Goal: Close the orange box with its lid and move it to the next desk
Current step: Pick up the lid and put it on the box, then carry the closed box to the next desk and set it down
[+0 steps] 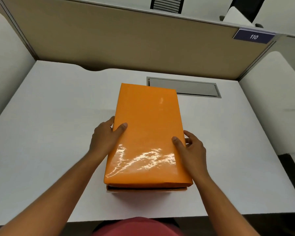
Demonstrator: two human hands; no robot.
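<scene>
A glossy orange lid (147, 126) lies on top of the orange box (146, 188), whose front rim shows as a thin strip just below the lid's near edge. The box stands on the white desk (49, 125), near its middle. My left hand (106, 135) grips the lid's left side, thumb on top and fingers down the side. My right hand (190, 149) holds the lid's right side in the same way. The rest of the box is hidden under the lid.
A grey cable hatch (184, 87) is set into the desk just behind the box. A beige partition (126, 40) closes the back, with a "110" sign (253, 36) at the right. White side panels stand left and right.
</scene>
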